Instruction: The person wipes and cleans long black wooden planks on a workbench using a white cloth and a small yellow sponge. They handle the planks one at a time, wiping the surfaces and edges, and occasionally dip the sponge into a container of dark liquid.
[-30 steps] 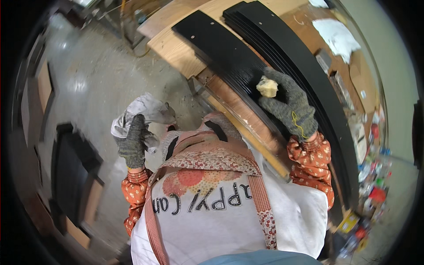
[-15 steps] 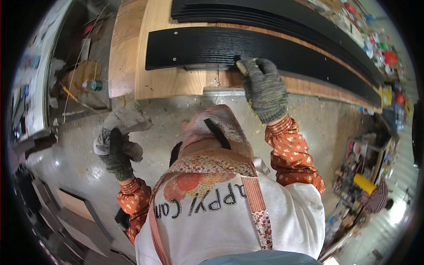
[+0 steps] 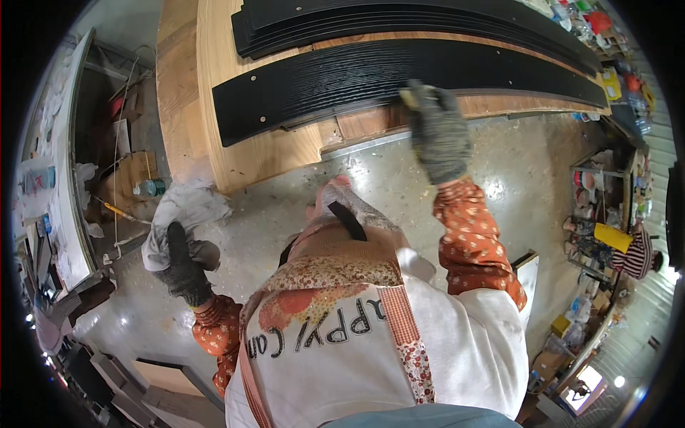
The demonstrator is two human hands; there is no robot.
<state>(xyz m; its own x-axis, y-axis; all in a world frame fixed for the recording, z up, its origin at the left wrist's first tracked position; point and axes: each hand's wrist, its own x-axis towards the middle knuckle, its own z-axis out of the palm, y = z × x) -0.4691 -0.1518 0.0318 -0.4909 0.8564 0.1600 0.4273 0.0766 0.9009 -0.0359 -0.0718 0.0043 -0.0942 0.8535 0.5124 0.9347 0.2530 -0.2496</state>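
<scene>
A long black board (image 3: 328,75) with small round screw-like spots near its ends lies across a wooden workbench (image 3: 267,157). My right hand (image 3: 439,139), in a grey-green knit glove, is at the board's near edge. Its fingers look bent and drawn together, but they are smeared by motion. Any small thing between them is too blurred to make out. Low on the left, my left hand (image 3: 184,267), in a dark glove, is closed around a crumpled pale grey rag (image 3: 191,205), held off the bench.
More black boards (image 3: 357,28) lie stacked behind the first. At left are a clear bottle (image 3: 148,187) and a pale table (image 3: 71,214). Dark panels (image 3: 178,378) lie low on the left. A person in a striped top (image 3: 635,255) is far right, near cluttered shelves.
The view has turned, so the bench and boards appear shifted and tilted. My right hand has moved slightly rightward along the board's near edge. The rag stays in my left hand.
</scene>
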